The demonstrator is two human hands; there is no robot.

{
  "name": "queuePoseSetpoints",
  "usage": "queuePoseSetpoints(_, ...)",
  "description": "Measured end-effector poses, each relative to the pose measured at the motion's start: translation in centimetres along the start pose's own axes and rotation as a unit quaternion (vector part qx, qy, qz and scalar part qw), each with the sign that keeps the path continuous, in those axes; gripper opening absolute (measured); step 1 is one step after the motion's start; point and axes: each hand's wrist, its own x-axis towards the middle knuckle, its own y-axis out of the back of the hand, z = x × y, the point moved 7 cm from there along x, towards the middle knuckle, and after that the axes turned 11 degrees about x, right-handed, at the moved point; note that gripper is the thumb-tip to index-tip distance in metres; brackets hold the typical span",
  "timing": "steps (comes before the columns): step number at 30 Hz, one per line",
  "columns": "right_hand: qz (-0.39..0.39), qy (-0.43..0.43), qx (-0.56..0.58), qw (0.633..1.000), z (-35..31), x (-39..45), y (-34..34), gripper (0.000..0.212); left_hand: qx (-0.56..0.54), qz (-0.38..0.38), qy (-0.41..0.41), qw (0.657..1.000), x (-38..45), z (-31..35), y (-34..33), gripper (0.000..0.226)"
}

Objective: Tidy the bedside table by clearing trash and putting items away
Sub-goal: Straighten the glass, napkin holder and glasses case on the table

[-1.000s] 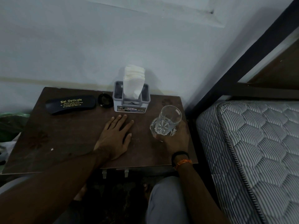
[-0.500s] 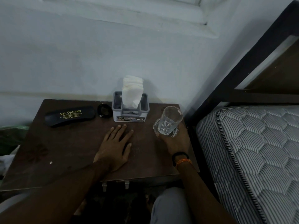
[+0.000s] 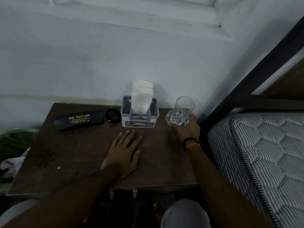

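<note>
A dark brown bedside table (image 3: pixel 69 155) stands against the wall. My right hand (image 3: pixel 187 129) grips a clear cut-glass tumbler (image 3: pixel 180 111) at the table's back right corner, tilted a little. My left hand (image 3: pixel 123 152) lies flat on the tabletop, palm down, fingers spread, holding nothing. Behind its fingertips stands a grey tissue holder (image 3: pixel 139 114) with white tissues sticking up. A black spectacle case (image 3: pixel 79 120) with gold lettering lies at the back left, and a small black round object (image 3: pixel 113 115) sits between case and holder.
A bed with a striped quilted mattress (image 3: pixel 263 153) and dark frame (image 3: pixel 246 76) borders the table on the right. A green bag (image 3: pixel 14 140) lies on the floor to the left. The wall is close behind. My knees and a foot show below the table edge.
My right hand has carried the glass from the table's front right toward the back right corner, beside the tissue holder. My left hand has stayed flat on the table.
</note>
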Motion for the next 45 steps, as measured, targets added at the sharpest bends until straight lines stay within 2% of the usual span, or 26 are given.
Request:
queuePoseSetpoints(12,0.008,-0.012,0.034,0.999,0.5,1.0,-0.6,0.092,-0.011,-0.001,-0.004,1.0,0.0,-0.1,-0.2,0.059)
queuePoseSetpoints(16,0.058,0.004,0.037,0.998,2.1,0.3,-0.6,0.096,-0.001,0.007,-0.005,1.0,0.1,-0.1,-0.3,0.058)
queuePoseSetpoints(19,0.121,-0.05,0.055,0.99,1.9,-3.3,-0.2,0.086,-0.004,0.016,-0.005,1.0,0.0,0.0,-0.4,0.056)
queuePoseSetpoints(21,0.152,-0.09,0.081,0.981,1.2,-6.6,-0.3,0.068,-0.011,0.021,-0.006,1.0,-0.1,0.2,-0.3,0.056)
queuePoseSetpoints(23,0.14,-0.049,0.073,0.986,-0.6,-9.1,-1.3,0.047,-0.016,0.016,-0.008,1.0,-0.1,0.3,-0.3,0.057)
queuePoseSetpoints(26,0.067,0.097,0.075,0.99,-4.7,-11.9,-3.8,0.022,-0.035,0.004,-0.013,0.999,-0.2,0.3,-0.4,0.058)
queuePoseSetpoints(29,0.013,0.23,0.051,0.972,-8.1,-13.8,-6.1,0.016,-0.057,-0.002,-0.031,0.998,-0.2,-0.1,-0.8,0.059)
queuePoseSetpoints(31,0.002,0.275,0.035,0.961,-9.2,-14.1,-7.1,0.015,-0.083,0.001,-0.049,0.995,0.1,-0.4,-0.9,0.058)
queuePoseSetpoints(34,0.008,0.294,0.023,0.955,-10.0,-13.8,-8.1,0.015,-0.102,0.009,-0.05,0.994,0.1,-2.1,-0.1,0.047)
queuePoseSetpoints(40,-0.002,0.299,0.003,0.954,-9.3,-13.0,-8.8,0.022,-0.042,0.132,-0.018,0.99,-1.8,-8.4,5.0,0.012)
queuePoseSetpoints(43,-0.04,0.305,-0.003,0.952,-9.3,-13.5,-9.7,0.02,-0.003,0.177,0.05,0.983,-2.1,-13.0,7.1,0.015)
queuePoseSetpoints(45,-0.052,0.305,-0.002,0.951,-9.4,-13.8,-10.1,0.018,0.029,0.164,0.098,0.981,-1.8,-16.3,7.6,0.03)
